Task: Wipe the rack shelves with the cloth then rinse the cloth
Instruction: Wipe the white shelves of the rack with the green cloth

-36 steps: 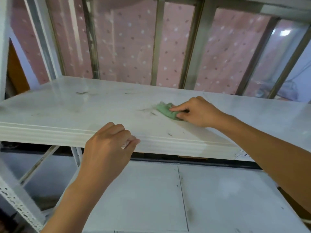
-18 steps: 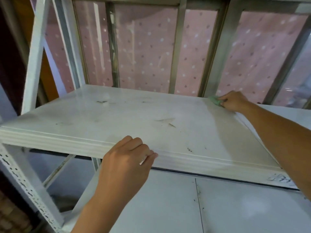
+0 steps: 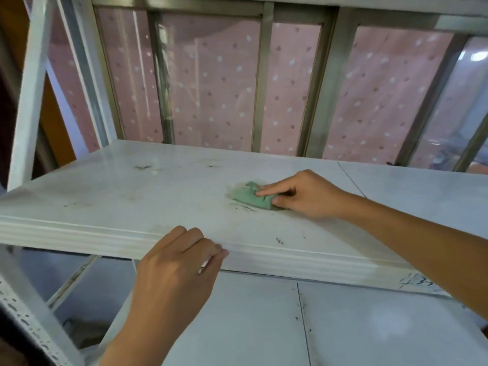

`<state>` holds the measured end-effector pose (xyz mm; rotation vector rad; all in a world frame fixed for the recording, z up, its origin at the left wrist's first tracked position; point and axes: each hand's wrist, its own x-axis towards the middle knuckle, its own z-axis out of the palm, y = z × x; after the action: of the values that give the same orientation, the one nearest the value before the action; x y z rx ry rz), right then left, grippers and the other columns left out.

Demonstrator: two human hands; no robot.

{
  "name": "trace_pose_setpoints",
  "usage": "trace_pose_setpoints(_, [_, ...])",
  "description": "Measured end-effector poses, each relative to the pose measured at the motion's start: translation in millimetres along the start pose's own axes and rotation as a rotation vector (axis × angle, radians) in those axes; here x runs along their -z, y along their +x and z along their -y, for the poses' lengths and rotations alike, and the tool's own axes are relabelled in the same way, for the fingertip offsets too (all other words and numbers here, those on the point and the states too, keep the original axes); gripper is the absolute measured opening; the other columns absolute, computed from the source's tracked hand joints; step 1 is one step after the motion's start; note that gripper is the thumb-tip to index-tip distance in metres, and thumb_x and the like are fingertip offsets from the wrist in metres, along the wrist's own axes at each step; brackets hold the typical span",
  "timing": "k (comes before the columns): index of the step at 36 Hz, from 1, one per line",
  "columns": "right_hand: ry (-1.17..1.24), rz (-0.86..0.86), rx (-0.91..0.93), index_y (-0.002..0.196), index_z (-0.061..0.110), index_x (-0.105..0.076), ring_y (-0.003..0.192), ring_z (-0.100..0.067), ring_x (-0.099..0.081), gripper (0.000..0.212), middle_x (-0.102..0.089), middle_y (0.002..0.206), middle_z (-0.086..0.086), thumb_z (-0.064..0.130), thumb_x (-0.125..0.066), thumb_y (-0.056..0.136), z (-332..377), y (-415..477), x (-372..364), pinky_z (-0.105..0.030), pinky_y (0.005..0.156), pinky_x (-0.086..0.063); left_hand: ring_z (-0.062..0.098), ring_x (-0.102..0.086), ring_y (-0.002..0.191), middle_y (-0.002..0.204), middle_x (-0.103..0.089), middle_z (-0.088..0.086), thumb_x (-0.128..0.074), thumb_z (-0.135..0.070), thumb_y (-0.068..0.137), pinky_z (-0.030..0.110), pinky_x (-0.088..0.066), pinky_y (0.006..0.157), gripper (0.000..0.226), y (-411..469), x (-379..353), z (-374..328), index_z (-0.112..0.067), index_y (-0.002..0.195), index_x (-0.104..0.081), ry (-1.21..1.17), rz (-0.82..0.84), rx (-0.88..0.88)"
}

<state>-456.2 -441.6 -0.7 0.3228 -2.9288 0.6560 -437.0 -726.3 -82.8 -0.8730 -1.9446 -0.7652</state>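
Note:
A white rack shelf [image 3: 111, 196] with dark smudges spans the view at chest height. A small green cloth [image 3: 248, 198] lies flat on its middle, pressed down by the fingers of my right hand [image 3: 303, 194], whose arm comes in from the right. My left hand [image 3: 177, 262] grips the shelf's front edge, fingers curled over the lip. A lower shelf [image 3: 369, 326] of grey-white panels shows beneath.
White perforated rack posts [image 3: 29, 96] rise at the left. Behind the rack stand metal window bars [image 3: 260, 80] and a pink dotted curtain [image 3: 211, 83]. A diagonal brace [image 3: 71, 281] runs under the shelf at left.
My right hand has slid the cloth from the shelf's back edge forward and left to the middle. My left hand keeps its hold on the front edge.

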Motion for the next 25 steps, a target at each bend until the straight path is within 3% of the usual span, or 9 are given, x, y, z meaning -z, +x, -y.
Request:
trace_pose_setpoints(5, [-0.227, -0.127, -0.169, 0.125, 0.029, -0.066, 0.108, -0.006, -0.062, 0.033, -0.068, 0.125, 0.006, 0.021, -0.065, 0.093, -52.0, 26.1, 24.0, -0.009, 0.079, -0.039, 0.016, -0.055, 0.064, 0.068, -0.063, -0.008, -0.074, -0.026, 0.087, 0.025, -0.041, 0.054, 0.022, 1.4, 1.4, 2.0, -0.017, 0.067, -0.071, 0.004, 0.030, 0.014])
trace_pose_setpoints(10, [-0.378, -0.231, -0.466, 0.124, 0.030, -0.068, 0.115, -0.027, -0.060, 0.031, -0.064, 0.132, -0.004, 0.025, -0.060, 0.095, -130.9, 28.2, 59.1, -0.025, 0.091, -0.044, 0.014, -0.052, 0.064, 0.068, -0.062, -0.009, -0.074, -0.026, 0.087, 0.025, -0.042, 0.054, 0.020, 1.1, 1.1, 3.8, -0.017, 0.069, -0.072, 0.000, 0.038, 0.001])
trace_pose_setpoints(13, [-0.421, -0.239, -0.529, 0.125, 0.029, -0.068, 0.118, -0.032, -0.058, 0.032, -0.061, 0.137, -0.005, 0.025, -0.058, 0.095, -150.0, 39.6, 65.7, -0.033, 0.099, -0.048, 0.013, -0.053, 0.064, 0.068, -0.062, -0.011, -0.074, -0.027, 0.087, 0.026, -0.043, 0.049, 0.020, 1.4, 0.7, 3.0, -0.018, 0.069, -0.073, 0.004, 0.047, 0.008])
trace_pose_setpoints(17, [-0.430, -0.213, -0.548, 0.127, 0.030, -0.066, 0.120, -0.036, -0.055, 0.034, -0.059, 0.138, -0.008, 0.029, -0.051, 0.096, -142.4, 69.8, 61.5, -0.036, 0.101, -0.047, 0.014, -0.053, 0.062, 0.067, -0.061, -0.010, -0.074, -0.026, 0.087, 0.028, -0.043, 0.045, 0.021, 1.8, 0.1, 3.2, -0.018, 0.067, -0.072, 0.005, 0.045, 0.010])
trace_pose_setpoints(21, [-0.272, -0.212, -0.445, 0.128, 0.027, -0.065, 0.126, -0.027, -0.053, 0.034, -0.058, 0.140, -0.001, 0.023, -0.055, 0.096, -115.3, 105.8, 42.1, -0.022, 0.102, -0.039, 0.016, -0.053, 0.060, 0.067, -0.059, -0.009, -0.074, -0.024, 0.086, 0.032, -0.045, 0.045, 0.019, 1.2, 0.0, 3.6, -0.018, 0.068, -0.072, -0.013, 0.047, 0.007])
trace_pose_setpoints(25, [-0.158, -0.090, -0.247, 0.126, 0.029, -0.067, 0.111, -0.012, -0.060, 0.035, -0.063, 0.132, 0.003, 0.019, -0.064, 0.092, -54.4, 126.1, 12.8, -0.014, 0.094, -0.036, 0.016, -0.055, 0.063, 0.068, -0.061, -0.009, -0.075, -0.024, 0.086, 0.031, -0.045, 0.047, 0.020, 2.0, -0.4, 3.9, -0.018, 0.068, -0.072, -0.021, 0.053, 0.014])
